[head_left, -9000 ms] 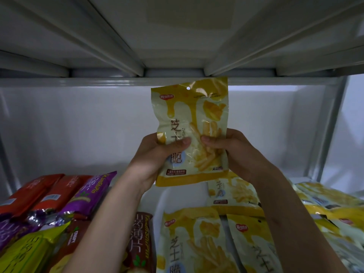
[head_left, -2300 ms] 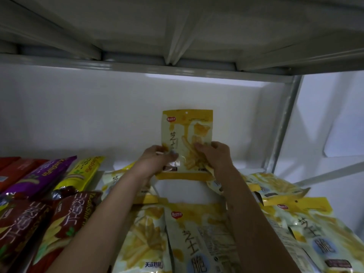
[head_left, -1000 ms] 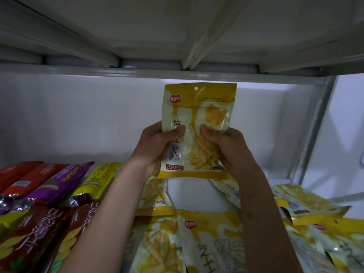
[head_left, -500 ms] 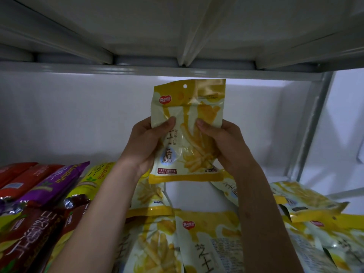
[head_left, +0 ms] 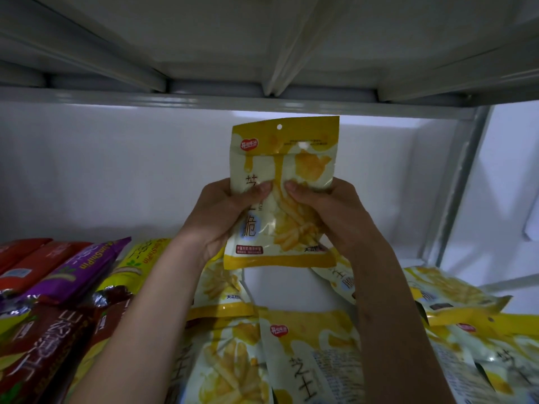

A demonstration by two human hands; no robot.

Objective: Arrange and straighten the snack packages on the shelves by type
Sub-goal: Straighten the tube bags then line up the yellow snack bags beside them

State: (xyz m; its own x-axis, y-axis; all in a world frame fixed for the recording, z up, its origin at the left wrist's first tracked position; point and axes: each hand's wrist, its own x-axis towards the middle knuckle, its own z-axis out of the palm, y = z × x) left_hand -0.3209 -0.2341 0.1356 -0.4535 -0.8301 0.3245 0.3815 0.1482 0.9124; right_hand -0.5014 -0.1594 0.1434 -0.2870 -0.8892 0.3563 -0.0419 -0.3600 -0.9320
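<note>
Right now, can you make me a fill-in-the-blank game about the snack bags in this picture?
1. The yellow snack bag is held up by ____ hands.
2. The left hand and right hand each press a ____ on the bag's front.
3. The purple pack lies to the ____ of the held bag.
4. The held bag stands ____, hang hole on top.

Missing words: two; thumb; left; upright

Two hands, left and right, are sharing one raised yellow packet, while at least six like it are lying below, beside two red, one purple, one yellow-green and two dark-red long packs.
</note>
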